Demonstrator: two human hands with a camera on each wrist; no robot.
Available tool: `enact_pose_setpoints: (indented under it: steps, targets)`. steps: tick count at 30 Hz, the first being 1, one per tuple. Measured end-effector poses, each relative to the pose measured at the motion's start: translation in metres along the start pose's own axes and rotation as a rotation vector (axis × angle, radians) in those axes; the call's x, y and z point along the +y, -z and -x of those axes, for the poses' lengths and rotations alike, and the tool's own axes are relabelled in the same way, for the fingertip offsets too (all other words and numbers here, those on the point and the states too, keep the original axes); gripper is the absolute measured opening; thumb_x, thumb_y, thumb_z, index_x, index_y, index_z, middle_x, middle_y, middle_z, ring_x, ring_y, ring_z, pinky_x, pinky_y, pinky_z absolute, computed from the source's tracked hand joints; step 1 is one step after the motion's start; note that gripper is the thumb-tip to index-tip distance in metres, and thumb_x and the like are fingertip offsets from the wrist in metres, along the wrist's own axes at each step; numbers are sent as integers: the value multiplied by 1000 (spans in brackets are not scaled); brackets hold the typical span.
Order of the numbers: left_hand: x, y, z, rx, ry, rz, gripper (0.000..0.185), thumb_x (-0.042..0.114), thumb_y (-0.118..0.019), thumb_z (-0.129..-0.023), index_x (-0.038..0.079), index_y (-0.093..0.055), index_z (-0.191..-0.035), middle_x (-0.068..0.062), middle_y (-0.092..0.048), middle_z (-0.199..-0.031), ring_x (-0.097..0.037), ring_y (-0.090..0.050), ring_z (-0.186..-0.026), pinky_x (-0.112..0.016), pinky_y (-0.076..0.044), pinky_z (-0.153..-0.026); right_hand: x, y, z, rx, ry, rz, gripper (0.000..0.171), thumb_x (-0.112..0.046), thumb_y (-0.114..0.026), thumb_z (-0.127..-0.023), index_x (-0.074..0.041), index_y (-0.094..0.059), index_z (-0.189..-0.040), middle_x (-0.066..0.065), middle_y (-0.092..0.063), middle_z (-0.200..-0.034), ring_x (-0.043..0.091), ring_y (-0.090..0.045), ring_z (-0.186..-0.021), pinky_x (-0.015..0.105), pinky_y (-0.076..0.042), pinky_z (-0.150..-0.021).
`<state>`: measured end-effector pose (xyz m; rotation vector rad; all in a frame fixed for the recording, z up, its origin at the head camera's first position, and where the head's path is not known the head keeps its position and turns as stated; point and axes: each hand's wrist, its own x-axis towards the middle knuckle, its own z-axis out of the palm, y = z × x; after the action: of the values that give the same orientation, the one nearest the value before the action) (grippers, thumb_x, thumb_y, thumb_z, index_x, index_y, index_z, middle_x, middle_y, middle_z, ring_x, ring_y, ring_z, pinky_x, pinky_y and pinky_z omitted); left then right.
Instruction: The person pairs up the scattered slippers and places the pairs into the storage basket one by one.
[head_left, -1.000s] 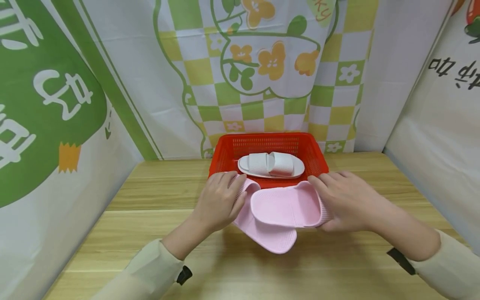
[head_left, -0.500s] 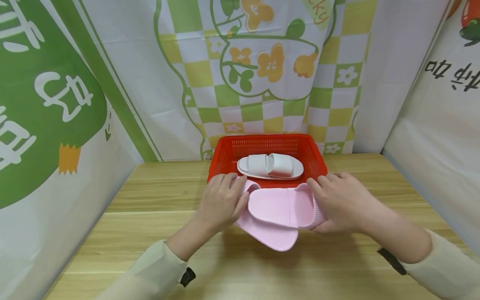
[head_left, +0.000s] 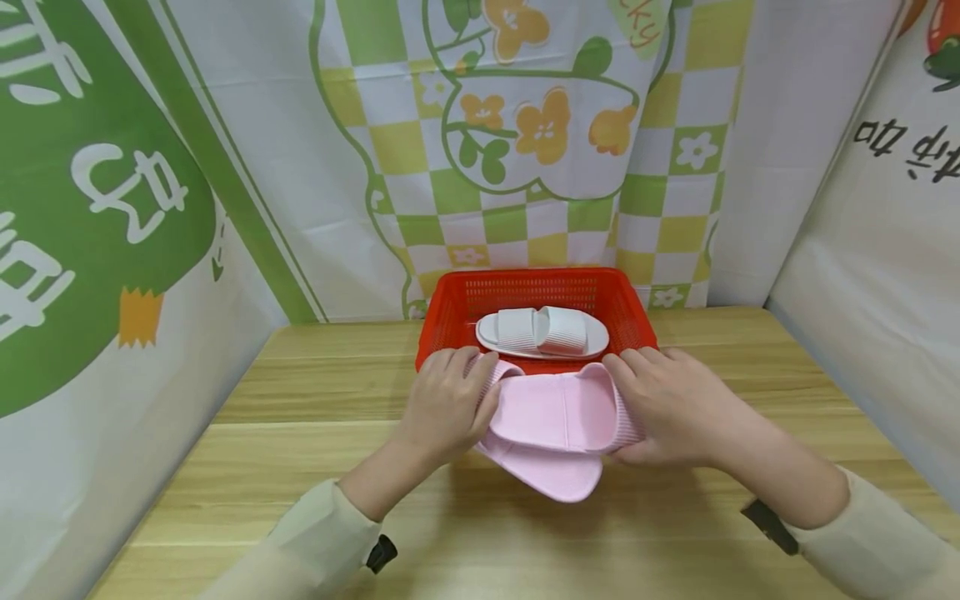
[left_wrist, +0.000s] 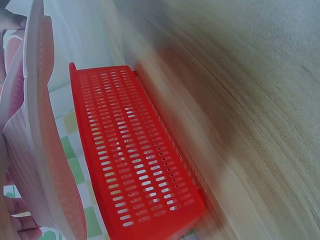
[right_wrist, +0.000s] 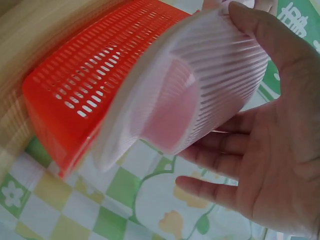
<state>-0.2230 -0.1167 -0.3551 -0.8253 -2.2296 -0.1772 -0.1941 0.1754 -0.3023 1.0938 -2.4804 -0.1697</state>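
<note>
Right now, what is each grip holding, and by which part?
The left grip holds the lower pink slipper, the right grip the upper pink slipper, each by its ribbed strap.

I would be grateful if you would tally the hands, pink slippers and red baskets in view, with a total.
Hands: 2 (left hand and right hand)
Pink slippers: 2 (rear slipper, held in the left hand; front slipper, held in the right)
Red basket: 1
Total: 5
</note>
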Motion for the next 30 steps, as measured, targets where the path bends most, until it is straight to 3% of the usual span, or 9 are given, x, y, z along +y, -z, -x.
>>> enact_pose_setpoints:
  steps: [9,18,30]
  targets:
    - [-1,0,-1,19,7,8,38,27,-47,-94,1,-65,-115,-19,-63,-101,-34,-58,-89,-47,-47,-84,5,-10,1,97,26,-139,90,-43,-84,-59,6,-48,-125,15,-56,-111,30,-55,-99,43,-50,-85]
    - [-1,-1,0,16,46,26,40,26,-42,-95,1,-66,-115,-19,-63,-102,-34,-57,-89,-46,-46,-84,5,-15,1,162,62,-129,92,-39,-80,-62,11,-45,-130,22,-54,-116,36,-54,-107,47,-45,-96]
    - [-2,-1,-1,26,65,10,37,26,-42,-95,2,-66,-112,-17,-63,-97,-33,-58,-84,-45,-47,-81,2,-18,0,163,55,-95,95,-42,-80,-63,14,-44,-131,25,-55,-116,39,-54,-106,48,-46,-95]
